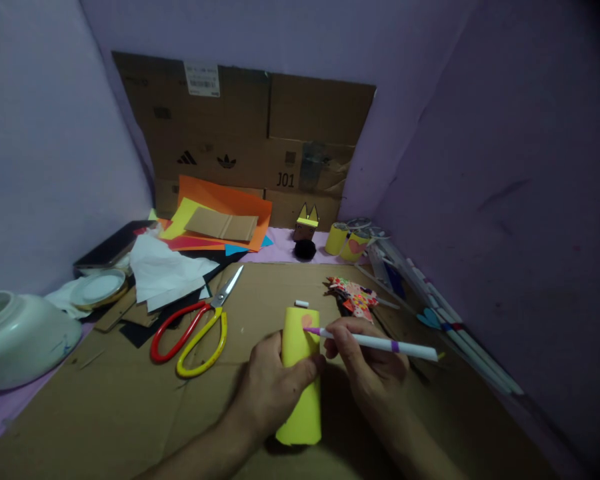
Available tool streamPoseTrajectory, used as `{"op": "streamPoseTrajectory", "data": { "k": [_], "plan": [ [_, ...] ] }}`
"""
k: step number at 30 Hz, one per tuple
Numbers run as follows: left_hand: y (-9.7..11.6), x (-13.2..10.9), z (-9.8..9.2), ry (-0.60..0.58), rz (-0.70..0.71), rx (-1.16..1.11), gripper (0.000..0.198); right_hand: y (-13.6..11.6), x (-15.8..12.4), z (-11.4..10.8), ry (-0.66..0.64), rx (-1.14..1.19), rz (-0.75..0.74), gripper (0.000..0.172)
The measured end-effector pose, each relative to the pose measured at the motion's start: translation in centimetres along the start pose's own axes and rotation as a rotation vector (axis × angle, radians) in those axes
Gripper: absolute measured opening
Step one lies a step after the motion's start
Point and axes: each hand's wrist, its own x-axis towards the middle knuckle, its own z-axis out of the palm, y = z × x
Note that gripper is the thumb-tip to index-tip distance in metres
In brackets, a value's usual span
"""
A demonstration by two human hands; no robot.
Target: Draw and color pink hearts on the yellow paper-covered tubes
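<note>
A yellow paper tube (pixel 300 417) lies lengthwise in front of me on brown cardboard. My left hand (pixel 277 380) is wrapped round its middle, with the thumb across the top. Near the tube's far end is a small orange-pink heart (pixel 307 321). Pinched in my right hand (pixel 363 360) is a white marker (pixel 410 348) with a purple band. Its purple tip is at the heart's lower edge; whether it touches the paper I cannot tell. Just beyond the tube lies a small white cap-like piece (pixel 302 304).
Scissors (pixel 220 300) with red and yellow handles lie open at left, beside white tissue (pixel 165 267). A pale ceramic pot (pixel 25 343) stands far left. Patterned paper pieces (pixel 355 298) lie beyond my right hand. Yellow rolls (pixel 337 239) stand behind; several markers (pixel 460 327) line the right wall.
</note>
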Motion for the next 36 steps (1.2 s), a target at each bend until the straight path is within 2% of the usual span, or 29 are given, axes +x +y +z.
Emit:
{"op": "streamPoseTrajectory", "data": {
  "k": [14,21,30,36],
  "plan": [
    [0.0,0.0,0.0,0.007,-0.017,0.037,0.031,-0.6,0.6,-0.4,0.058,-0.136,0.024,0.024],
    [0.1,-0.1,-0.1,0.021,-0.013,0.053,0.031,-1.2,1.1,0.0,0.126,-0.087,-0.034,0.021],
    [-0.4,0.0,-0.1,0.016,-0.010,0.033,0.030,-0.4,0.6,-0.3,0.074,-0.118,0.027,0.023],
    [0.1,-0.1,-0.1,0.006,-0.021,0.039,0.030,-0.4,0.4,-0.5,0.039,-0.118,0.040,0.024]
  ]
}}
